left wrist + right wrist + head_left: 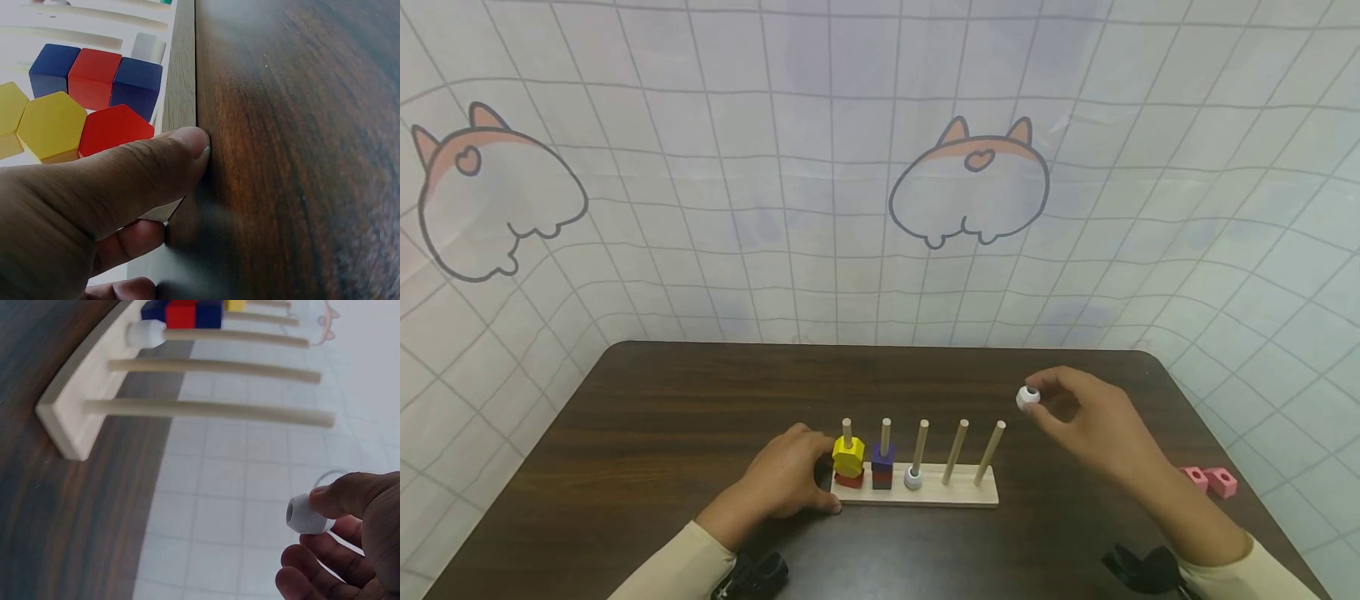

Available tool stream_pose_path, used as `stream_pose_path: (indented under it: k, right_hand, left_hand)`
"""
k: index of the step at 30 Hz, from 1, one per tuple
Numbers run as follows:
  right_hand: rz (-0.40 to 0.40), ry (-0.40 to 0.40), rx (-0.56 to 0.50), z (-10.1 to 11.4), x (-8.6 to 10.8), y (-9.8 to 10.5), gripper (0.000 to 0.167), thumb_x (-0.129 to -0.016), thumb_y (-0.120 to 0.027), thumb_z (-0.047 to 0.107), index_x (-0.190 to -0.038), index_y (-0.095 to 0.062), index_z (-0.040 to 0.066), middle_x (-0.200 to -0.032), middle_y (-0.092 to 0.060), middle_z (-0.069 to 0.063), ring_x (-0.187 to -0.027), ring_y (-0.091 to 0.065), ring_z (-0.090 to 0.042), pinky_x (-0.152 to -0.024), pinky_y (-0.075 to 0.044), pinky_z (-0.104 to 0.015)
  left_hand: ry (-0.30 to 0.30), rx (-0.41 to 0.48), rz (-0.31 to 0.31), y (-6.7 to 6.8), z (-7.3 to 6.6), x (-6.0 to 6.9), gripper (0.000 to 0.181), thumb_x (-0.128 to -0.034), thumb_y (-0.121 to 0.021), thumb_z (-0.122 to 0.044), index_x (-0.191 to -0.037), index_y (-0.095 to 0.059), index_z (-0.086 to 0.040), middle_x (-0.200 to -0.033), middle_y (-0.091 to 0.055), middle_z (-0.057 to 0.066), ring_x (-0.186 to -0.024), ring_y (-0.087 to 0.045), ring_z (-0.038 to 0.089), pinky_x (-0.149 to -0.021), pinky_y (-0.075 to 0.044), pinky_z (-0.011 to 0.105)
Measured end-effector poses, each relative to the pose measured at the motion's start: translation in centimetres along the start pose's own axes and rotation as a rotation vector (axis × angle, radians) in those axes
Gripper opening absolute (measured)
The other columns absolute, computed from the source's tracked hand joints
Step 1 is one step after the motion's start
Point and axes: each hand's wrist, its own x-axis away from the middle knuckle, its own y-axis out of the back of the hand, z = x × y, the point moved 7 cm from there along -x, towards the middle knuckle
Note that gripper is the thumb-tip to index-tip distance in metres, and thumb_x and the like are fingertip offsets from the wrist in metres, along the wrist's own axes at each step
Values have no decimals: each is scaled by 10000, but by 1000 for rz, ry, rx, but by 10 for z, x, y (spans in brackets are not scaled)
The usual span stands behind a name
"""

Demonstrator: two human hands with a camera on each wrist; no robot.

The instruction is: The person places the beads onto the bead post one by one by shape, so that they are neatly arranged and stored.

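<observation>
A wooden peg board (pixel 925 497) with upright pegs stands on the table. My left hand (pixel 786 475) grips its left end, the thumb on the front edge in the left wrist view. On the leftmost peg, yellow hexagonal beads (pixel 848 456) sit above a red one (pixel 117 130). The second peg bears blue and red square beads (pixel 94 75). One white bead (pixel 913 477) lies at the foot of the third peg; the two right pegs are bare. Above and right of the board, my right hand (pixel 1093 425) pinches another white bead (pixel 306 515) between thumb and fingers.
Pink square beads (pixel 1221 482) lie on the dark wooden table (pixel 715 383) at the right, partly behind my right forearm. A white gridded cloth (pixel 820 275) with cartoon drawings hangs behind the table and along its sides.
</observation>
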Motion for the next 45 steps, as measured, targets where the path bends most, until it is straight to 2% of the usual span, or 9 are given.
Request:
stream_pose_path:
  k: [7,15,22,29,37,41,45]
  right_hand:
    - [-6,35,-32,23,-7,1,246,-882,-818,136,-1104,-714,144,-999,-724,62,-843,-696,-121,-707,-561,-332]
    - [-23,89,-81,43,-10,-5,282,-859,-836,102,-1111,-715,136,-998,-721,76,-839,-682,-98,-707,-568,-361]
    - [-1,136,-115,60,-11,-16,269,-864,-829,89,-1103,-717,138,-979,-691,110,-830,-653,-64,-729,-549,-301]
    - [4,174,-151,70,-12,-25,295,-841,-836,44,-1097,-710,118,-985,-695,102,-829,-663,-57,-733,-569,-298]
    - [1,205,-192,81,-12,-33,319,-828,-844,33,-1110,-706,91,-992,-709,62,-822,-678,-67,-710,-586,-326]
    - [11,208,-195,86,-12,-37,332,-835,-843,44,-1130,-699,90,-1020,-714,56,-846,-683,-67,-743,-587,-360]
    - [24,193,-208,90,-12,-41,338,-842,-840,52,-1145,-694,89,-1028,-713,62,-849,-680,-65,-753,-581,-344]
  left_hand:
    - [1,1,-2,1,0,0,628,-600,-995,-394,-1113,-732,-144,-1059,-703,-23,-1043,-583,236,-886,-511,485]
    - [-10,-4,-14,2,-1,0,566,-593,-996,-391,-1033,-721,-166,-978,-685,-58,-995,-578,214,-838,-515,453]
    - [-14,-3,-11,2,-1,0,585,-594,-996,-389,-1067,-731,-170,-1009,-699,-52,-1013,-579,220,-865,-510,467]
    - [1,5,-1,1,-1,-1,594,-591,-999,-384,-1074,-734,-164,-1009,-698,-51,-1012,-579,221,-874,-509,477]
    - [-14,-5,-3,0,-1,-1,570,-594,-996,-393,-1042,-726,-167,-987,-693,-58,-998,-576,219,-855,-511,465]
    - [-15,-7,-5,0,-1,-1,568,-595,-994,-396,-1039,-722,-168,-996,-693,-50,-1000,-576,223,-846,-512,466]
    - [-15,-12,-7,0,-1,-1,573,-598,-991,-398,-1047,-723,-165,-1015,-698,-39,-1011,-577,227,-852,-512,469]
